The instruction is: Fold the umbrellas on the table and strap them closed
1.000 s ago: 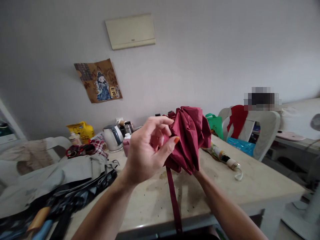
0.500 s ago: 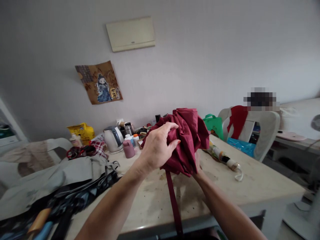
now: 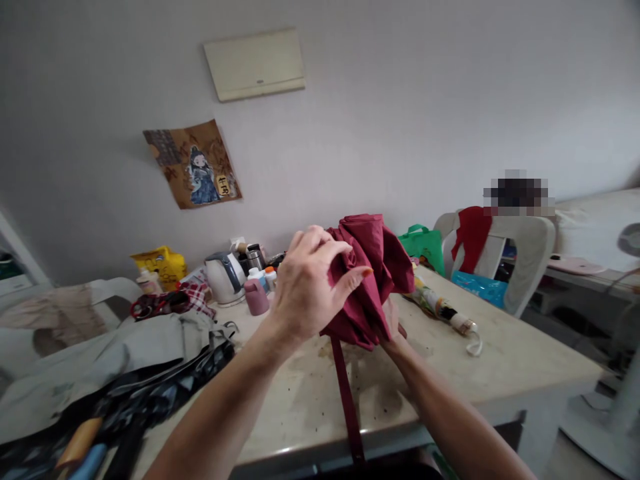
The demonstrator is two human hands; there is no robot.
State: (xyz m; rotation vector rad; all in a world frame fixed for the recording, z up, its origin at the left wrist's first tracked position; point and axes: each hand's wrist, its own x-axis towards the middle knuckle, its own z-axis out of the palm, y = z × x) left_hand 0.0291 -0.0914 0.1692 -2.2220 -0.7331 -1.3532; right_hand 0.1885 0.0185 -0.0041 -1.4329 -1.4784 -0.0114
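Note:
I hold a dark red folded umbrella (image 3: 373,267) upright over the table (image 3: 500,373). My left hand (image 3: 307,287) curls round its bunched fabric from the left, thumb and fingers pinching folds. My right hand (image 3: 393,323) grips the umbrella from underneath and is mostly hidden by the cloth. The umbrella's red strap (image 3: 345,400) hangs down past the table's front edge.
A rolled patterned umbrella (image 3: 440,308) lies at the right of the table. Grey cloth and dark umbrellas (image 3: 125,373) pile up on the left. A kettle (image 3: 225,277), a pink cup (image 3: 256,297) and bottles stand at the back. A person sits in a white chair (image 3: 525,260) at the right.
My left hand has shifted its grip on the red fabric, fingers lifting and re-pinching the folds. The umbrella stays in about the same place, and the view has drifted slightly.

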